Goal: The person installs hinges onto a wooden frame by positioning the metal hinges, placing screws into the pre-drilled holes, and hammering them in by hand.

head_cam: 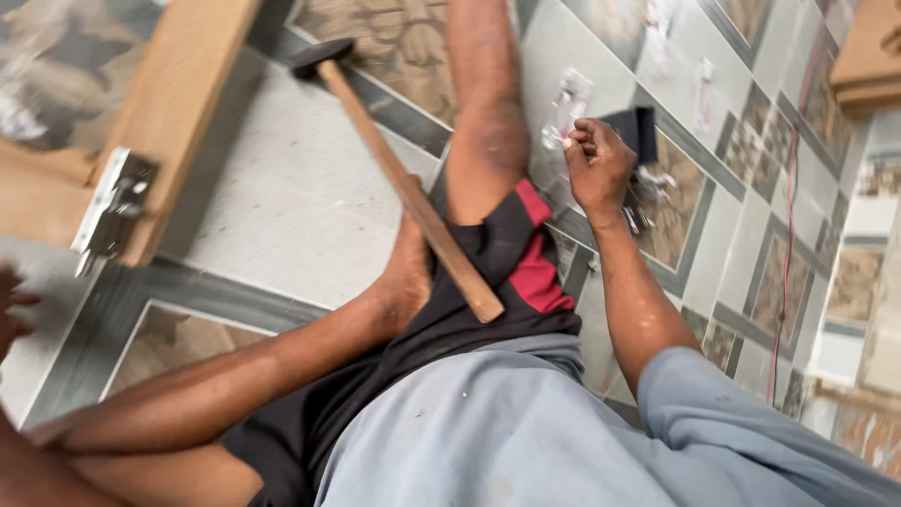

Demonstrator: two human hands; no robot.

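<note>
Hammer [404,183] with a long wooden handle and a dark steel head is lying slantwise across the seated person's thigh, its head out over the tiled floor [282,188]. Head-heavy and stiff, it is probably handling best when taken low on the smooth handle, near the butt end. The left hand [405,277] is resting against that handle from behind, though whether its grip is clenching round the wood I cannot tell. The right hand [596,164] is pinching a small clear plastic packet [566,111], fingers curled tight on it; light and flimsy, it looks likely to crumple easily. Farther left, a wooden board [174,94] is carrying a metal fitting [113,211].
</note>
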